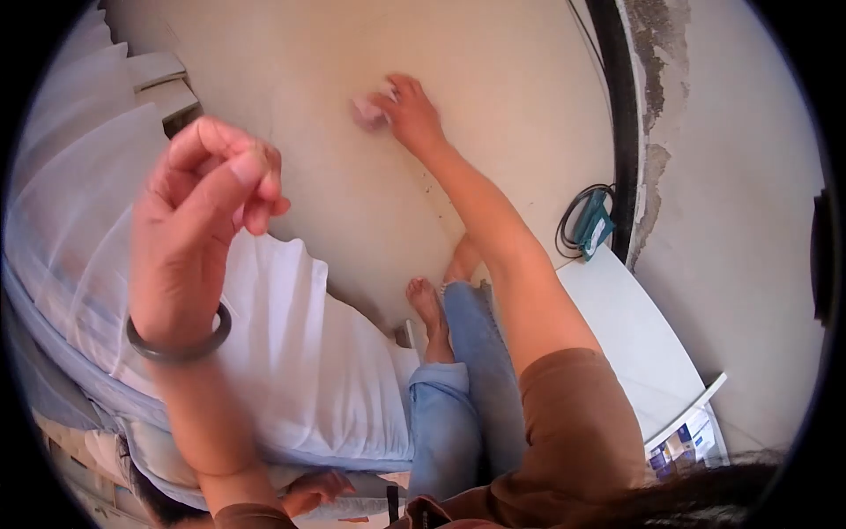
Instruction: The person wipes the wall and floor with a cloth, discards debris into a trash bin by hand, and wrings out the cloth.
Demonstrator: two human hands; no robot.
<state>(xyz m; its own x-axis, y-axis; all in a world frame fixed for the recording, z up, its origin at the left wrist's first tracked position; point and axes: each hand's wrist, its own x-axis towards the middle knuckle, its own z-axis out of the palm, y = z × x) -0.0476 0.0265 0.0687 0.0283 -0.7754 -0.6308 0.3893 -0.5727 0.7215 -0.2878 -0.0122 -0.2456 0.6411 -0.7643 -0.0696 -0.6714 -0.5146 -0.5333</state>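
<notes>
My left hand [207, 212] is raised close to the camera, over the bed's edge. Its thumb and fingers are pinched together; whatever they hold, if anything, is too small or hidden. A dark bangle [181, 350] circles that wrist. Stretched far out over the pale floor, my right hand [412, 113] has its fingers curled at a small pinkish crumpled thing [368, 113], perhaps a cloth or tissue. Blur hides its exact kind, but it appears held at the fingertips.
A bed with a white sheet [286, 361] and sheer netting [75, 167] fills the left. On the right, a white tabletop [630, 339] bears a teal packet [592, 225] beside a coiled black cable [564, 234]. Another person's hand [313, 494] shows at the bottom. The wall's base is peeling.
</notes>
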